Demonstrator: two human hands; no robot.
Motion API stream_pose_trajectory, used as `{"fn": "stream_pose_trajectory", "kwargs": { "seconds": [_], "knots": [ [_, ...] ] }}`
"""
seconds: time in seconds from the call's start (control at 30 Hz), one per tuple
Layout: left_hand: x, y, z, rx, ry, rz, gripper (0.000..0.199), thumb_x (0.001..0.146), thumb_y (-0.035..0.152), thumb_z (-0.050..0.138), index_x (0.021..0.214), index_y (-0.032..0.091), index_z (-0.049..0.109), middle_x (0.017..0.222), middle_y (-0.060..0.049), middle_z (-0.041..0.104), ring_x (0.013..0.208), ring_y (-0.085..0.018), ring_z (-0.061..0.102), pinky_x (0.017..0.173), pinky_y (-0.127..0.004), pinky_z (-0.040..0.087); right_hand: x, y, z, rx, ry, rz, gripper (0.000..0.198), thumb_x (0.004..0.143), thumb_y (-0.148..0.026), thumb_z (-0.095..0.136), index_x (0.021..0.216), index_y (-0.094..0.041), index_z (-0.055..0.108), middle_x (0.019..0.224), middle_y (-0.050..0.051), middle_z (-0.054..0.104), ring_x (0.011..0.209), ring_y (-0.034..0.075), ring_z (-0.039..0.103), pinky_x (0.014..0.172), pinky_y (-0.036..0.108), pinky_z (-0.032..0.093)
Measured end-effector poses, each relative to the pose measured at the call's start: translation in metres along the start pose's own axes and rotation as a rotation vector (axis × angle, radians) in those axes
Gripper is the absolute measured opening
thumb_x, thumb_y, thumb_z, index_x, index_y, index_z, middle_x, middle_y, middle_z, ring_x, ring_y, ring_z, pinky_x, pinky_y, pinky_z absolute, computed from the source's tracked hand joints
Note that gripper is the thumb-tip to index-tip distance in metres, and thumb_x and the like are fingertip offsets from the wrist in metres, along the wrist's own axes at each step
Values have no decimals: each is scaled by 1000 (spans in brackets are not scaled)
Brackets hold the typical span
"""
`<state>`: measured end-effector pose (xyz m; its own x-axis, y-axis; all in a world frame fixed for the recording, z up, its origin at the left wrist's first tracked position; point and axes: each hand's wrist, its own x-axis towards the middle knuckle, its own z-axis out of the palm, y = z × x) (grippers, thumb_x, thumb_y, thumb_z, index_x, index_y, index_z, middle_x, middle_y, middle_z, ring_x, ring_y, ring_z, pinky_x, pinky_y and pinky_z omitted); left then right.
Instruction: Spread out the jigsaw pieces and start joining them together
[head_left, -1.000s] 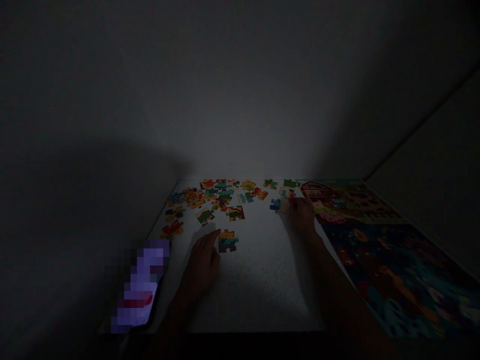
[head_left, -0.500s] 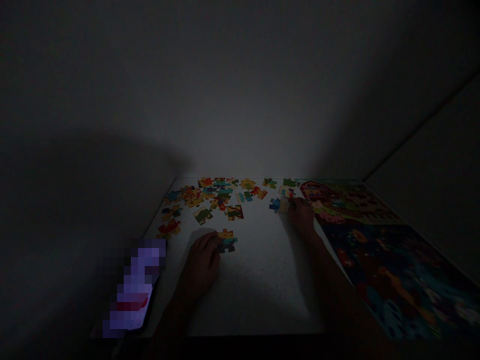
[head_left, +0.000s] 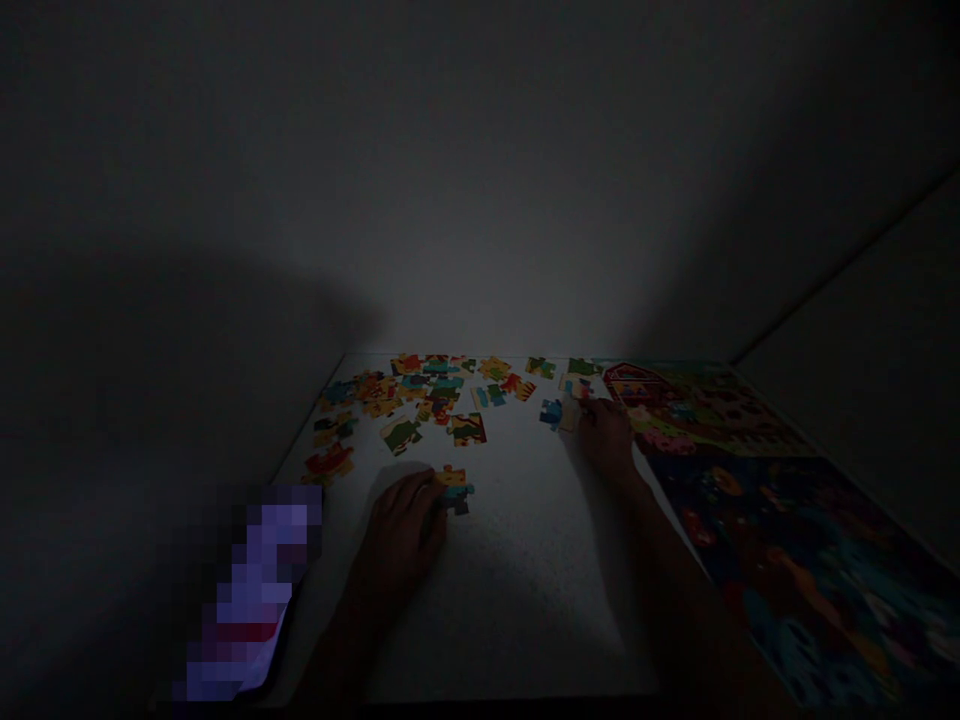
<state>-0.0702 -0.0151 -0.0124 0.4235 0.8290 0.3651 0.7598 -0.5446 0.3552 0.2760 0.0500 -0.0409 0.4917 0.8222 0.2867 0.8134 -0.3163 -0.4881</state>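
Note:
The scene is very dark, lit only over a white table (head_left: pixel 517 560). My left hand (head_left: pixel 401 535) lies on the table with its fingertips closed over the edge of a small joined cluster of puzzle pieces (head_left: pixel 456 488). My right hand (head_left: pixel 607 435) reaches further back and touches a blue and tan puzzle piece (head_left: pixel 559 412). Several loose colourful pieces (head_left: pixel 420 395) lie scattered across the far left of the table.
A large colourful picture sheet (head_left: pixel 750 480) lies along the right side of the table. A glowing, blurred-out rectangle (head_left: pixel 251 590) sits at the table's left front corner. A plain wall rises right behind the table.
My left hand has slid forward onto the small cluster and covers part of it. My right hand stays by the blue piece. The view has shifted slightly.

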Motion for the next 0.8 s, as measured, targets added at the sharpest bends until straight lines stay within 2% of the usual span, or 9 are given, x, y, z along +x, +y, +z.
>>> {"fn": "stream_pose_trajectory", "kwargs": {
  "seconds": [0.33, 0.6, 0.7, 0.8],
  "knots": [
    [1, 6, -3, -44, -41, -68, 24, 91, 30, 54, 113, 24, 62, 126, -7, 61, 119, -27, 55, 102, -48, 46, 3, 6, 3, 25, 16, -52, 40, 82, -19, 43, 113, -19, 70, 119, 14, 65, 116, 30, 53, 100, 45, 40],
    [-1, 7, -2, -24, -34, -43, 24, 88, 24, 55, 111, 22, 62, 124, -10, 62, 119, -28, 55, 102, -48, 46, 0, 2, 0, 78, 24, -47, 40, 83, -21, 41, 112, -17, 69, 118, 15, 66, 114, 29, 55, 99, 44, 41],
    [-2, 3, 0, -8, -21, -19, 24, 88, 26, 54, 110, 23, 63, 122, -9, 62, 117, -29, 56, 100, -49, 48, 4, 4, -7, 213, 45, -8, 39, 81, -20, 41, 107, -14, 69, 111, 15, 67, 110, 28, 57, 96, 42, 44],
    [-1, -4, 1, 9, -25, 6, 24, 89, 30, 53, 110, 24, 63, 119, -9, 63, 113, -30, 58, 97, -50, 50, 7, 8, -17, 302, 115, 93, 40, 81, -21, 41, 108, -10, 67, 109, 17, 65, 105, 28, 59, 93, 40, 45]
  ]
}}
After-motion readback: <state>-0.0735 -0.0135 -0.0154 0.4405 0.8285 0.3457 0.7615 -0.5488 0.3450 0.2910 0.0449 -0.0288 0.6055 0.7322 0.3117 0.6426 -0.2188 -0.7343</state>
